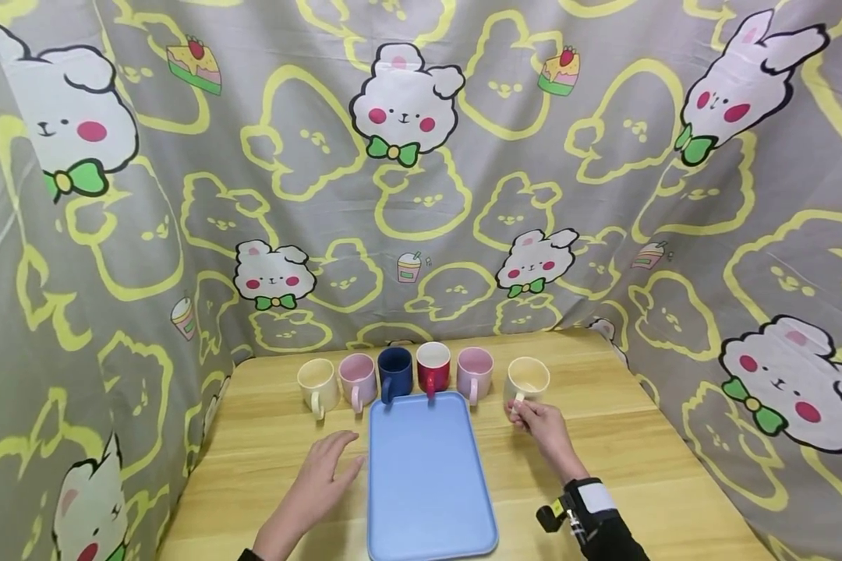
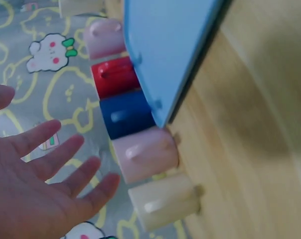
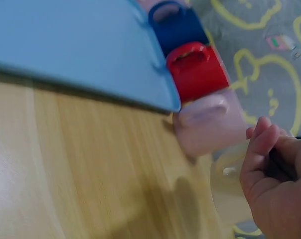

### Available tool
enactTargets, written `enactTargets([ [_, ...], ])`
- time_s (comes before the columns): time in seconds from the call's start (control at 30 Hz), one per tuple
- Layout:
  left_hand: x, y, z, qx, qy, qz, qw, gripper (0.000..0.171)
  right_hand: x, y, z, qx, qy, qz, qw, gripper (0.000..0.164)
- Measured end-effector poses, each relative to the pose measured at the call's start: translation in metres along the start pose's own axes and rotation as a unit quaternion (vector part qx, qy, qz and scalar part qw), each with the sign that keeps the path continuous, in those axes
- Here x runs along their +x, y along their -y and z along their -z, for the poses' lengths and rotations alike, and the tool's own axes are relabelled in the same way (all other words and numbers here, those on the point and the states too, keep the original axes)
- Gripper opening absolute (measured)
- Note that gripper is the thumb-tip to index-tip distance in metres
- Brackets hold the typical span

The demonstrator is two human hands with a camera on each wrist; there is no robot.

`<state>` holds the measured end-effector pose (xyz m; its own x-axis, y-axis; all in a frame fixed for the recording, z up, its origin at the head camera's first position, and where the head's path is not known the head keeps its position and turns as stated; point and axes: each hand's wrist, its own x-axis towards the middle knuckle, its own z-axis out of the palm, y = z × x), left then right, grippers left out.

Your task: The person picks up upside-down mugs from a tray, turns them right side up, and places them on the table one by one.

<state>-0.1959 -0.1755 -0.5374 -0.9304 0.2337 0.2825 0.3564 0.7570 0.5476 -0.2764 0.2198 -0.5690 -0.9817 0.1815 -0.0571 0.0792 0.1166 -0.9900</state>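
My right hand pinches the handle of a cream mug at the right end of a row of mugs; in the right wrist view the fingers hide that handle, and the mug shows partly behind them. Left of it stand a pink mug, a red mug with a white inside, a navy mug, another pink mug and a second cream mug. Handles point toward me. Over the table, left of the blue tray, my left hand holds nothing, its fingers spread.
The blue tray lies lengthwise on the wooden table, its far edge close to the navy and red mugs. A grey curtain printed with white rabbits hangs behind the table and along both sides.
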Motion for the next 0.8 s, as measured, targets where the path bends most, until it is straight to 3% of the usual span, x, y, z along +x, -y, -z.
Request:
enactTargets([
  [0.1, -0.001, 0.001, 0.001, 0.085, -0.012, -0.024, 0.9960, 0.043, 0.006, -0.005, -0.001, -0.007, 0.001, -0.010, 1.000, 0.029],
  [0.2, -0.002, 0.001, 0.002, 0.127, -0.019, -0.032, 0.9912, 0.044, 0.011, -0.009, -0.005, 0.002, -0.007, -0.015, 1.000, 0.028],
  [0.43, -0.006, 0.000, -0.001, 0.134, -0.017, -0.019, 0.9906, 0.043, 0.025, -0.019, 0.000, -0.033, -0.024, -0.006, 0.999, 0.027],
  [0.67, -0.007, 0.002, -0.002, 0.130, -0.008, -0.017, 0.9913, 0.043, 0.025, -0.028, 0.008, -0.046, -0.031, -0.026, 0.998, 0.027],
  [0.8, -0.005, 0.002, -0.002, 0.136, -0.012, -0.018, 0.9905, 0.045, 0.029, -0.028, 0.007, -0.092, -0.017, -0.001, 0.996, 0.027],
])
